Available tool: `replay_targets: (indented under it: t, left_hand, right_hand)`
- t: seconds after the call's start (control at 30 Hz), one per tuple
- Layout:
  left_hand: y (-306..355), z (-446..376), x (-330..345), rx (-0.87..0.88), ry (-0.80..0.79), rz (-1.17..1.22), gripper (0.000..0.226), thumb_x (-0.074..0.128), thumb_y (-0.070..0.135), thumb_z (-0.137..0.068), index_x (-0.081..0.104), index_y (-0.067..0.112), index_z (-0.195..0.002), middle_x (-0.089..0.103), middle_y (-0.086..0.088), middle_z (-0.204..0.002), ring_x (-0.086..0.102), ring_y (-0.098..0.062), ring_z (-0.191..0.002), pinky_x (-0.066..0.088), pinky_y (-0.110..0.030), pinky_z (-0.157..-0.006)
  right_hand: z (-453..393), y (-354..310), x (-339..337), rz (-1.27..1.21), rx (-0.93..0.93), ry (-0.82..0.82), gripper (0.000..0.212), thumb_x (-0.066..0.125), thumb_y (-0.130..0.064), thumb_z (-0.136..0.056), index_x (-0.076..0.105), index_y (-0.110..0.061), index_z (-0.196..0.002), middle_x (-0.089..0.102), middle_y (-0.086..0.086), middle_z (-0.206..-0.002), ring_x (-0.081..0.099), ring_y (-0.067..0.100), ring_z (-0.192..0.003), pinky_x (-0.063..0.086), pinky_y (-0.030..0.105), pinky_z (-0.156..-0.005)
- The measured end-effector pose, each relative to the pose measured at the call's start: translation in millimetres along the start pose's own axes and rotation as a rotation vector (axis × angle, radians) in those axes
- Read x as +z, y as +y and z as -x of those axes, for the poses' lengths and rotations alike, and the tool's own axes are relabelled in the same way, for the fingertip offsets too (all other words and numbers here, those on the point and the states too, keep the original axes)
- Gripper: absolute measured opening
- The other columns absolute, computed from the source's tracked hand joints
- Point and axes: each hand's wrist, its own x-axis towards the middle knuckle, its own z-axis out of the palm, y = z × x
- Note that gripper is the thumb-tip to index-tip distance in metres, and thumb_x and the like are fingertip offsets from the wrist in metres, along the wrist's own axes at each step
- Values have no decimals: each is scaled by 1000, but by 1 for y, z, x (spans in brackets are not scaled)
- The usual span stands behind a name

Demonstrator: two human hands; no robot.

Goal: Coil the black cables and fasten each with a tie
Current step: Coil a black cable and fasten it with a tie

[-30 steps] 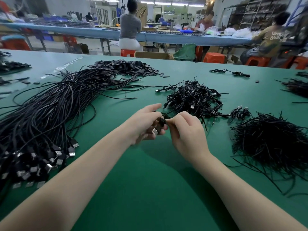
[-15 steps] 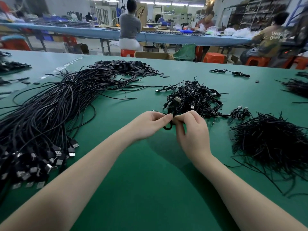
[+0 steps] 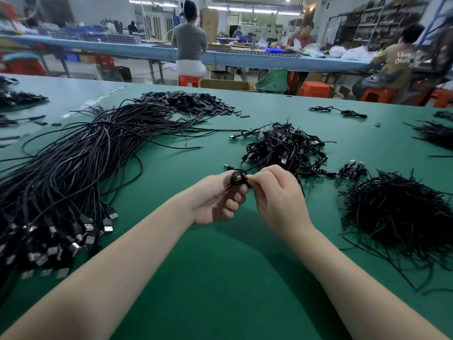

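Item: coil (image 3: 239, 179), small, black, held above the desk (image 3: 220, 278).
Left hand (image 3: 217, 201): our grip curls round the coil to keep the loops from springing apart.
Right hand (image 3: 277, 192): our fingertips pinch at the coil's right edge, we judge to twist a tie.
Stock: loose cables (image 3: 73, 173) left; tied pile (image 3: 284, 148) beyond; ties (image 3: 402, 214) right.

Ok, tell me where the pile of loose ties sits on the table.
In the head view the pile of loose ties lies on the green table at the person's right, beside the right hand and just right of the heap of coiled cables.
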Motion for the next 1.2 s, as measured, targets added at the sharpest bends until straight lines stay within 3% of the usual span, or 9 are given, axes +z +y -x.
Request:
replay_targets:
  t: [0.13, 0.23, 0.43, 0.57, 0.7, 0.83, 0.93, 1.03, 1.2]
  left_hand:
    - [-21, -15, -11, 602, 535, -600, 52, 40, 35, -100, 68, 19, -60, 46, 8, -46, 38, -13, -41, 28, -22, -41]
    - [-37, -19, -27, 691, 607, -969, 44, 42, 39, -99, 69, 18, -72, 39, 11, -39, 32, -8, -38, 29, -26, -44]
    - [-22, -9, -22, 758, 855, -990, 25, 41, 36, -97, 66, 31, -101, 61, 17, -84, 55, -6, -77, 44, -27, -67]
    - [38, 12, -65, 600, 1112, -1079, 42, 49, 19, -91, 48, 17, -133, 51, -11, -118, 52, -23, -97, 41, -34, -83]
    - [80, 45, -128, 31, 1334, -1500, 42, 53, 14, -86, 53, 13, -128, 44, -19, -129, 46, -38, -117, 43, -48, -92]
    - [69, 75, -186, -356, 1244, -1700, 47, 53, 47, -92, 57, 13, -124, 50, -15, -130, 51, -35, -119, 45, -44, -90]
    - [49, 82, -203, -302, 1248, -1825, 55, 46, 69, -86, 62, 21, -107, 62, -6, -113, 60, -28, -104, 44, -34, -73]
    - [48, 83, -204, -188, 1296, -1865, 25, 56, 38, -87, 65, 17, -97, 65, -8, -102, 62, -30, -95, 47, -31, -72]
    - [75, 100, -208, 181, 1364, -1296, 28, 52, 32, -95, 66, 11, -81, 67, -6, -79, 62, -27, -75, 50, -34, -67]
  right_hand:
    - [-32, 10, -12, 4, 153, 106, 9, 60, -5, -91, 66, 2, -89, 59, 13, -81, 52, 23, -70, 44, 34, -61]
    - [-75, 39, -21, 197, 242, 96, 18, 54, -18, -96, 64, -3, -92, 62, 12, -87, 50, 23, -66, 38, 33, -58]
    - [-93, 66, -6, 606, 552, -514, 45, 40, -30, -99, 37, -6, -137, 47, 19, -132, 46, 35, -117, 45, 42, -89]
    - [-24, 16, 23, 445, 319, -492, 52, 61, -33, -86, 48, -17, -135, 50, 13, -132, 44, 32, -119, 42, 43, -91]
    - [20, 8, 37, 390, 350, -505, 31, 59, -32, -88, 63, -25, -118, 58, 1, -124, 43, 27, -123, 32, 39, -98]
    - [22, 21, 37, 207, 488, -542, 28, 49, -35, -94, 64, -25, -115, 60, -4, -120, 43, 21, -117, 36, 30, -93]
    - [21, 17, 36, 187, 471, -550, 29, 48, -34, -94, 64, -25, -116, 60, -4, -119, 45, 20, -115, 39, 30, -93]
    - [21, 17, 35, 166, 488, -546, 28, 48, -33, -94, 64, -25, -116, 59, -4, -120, 46, 20, -114, 39, 29, -93]
    - [21, 16, 33, 141, 499, -536, 25, 49, -32, -93, 65, -26, -112, 60, -6, -118, 49, 19, -111, 39, 29, -91]
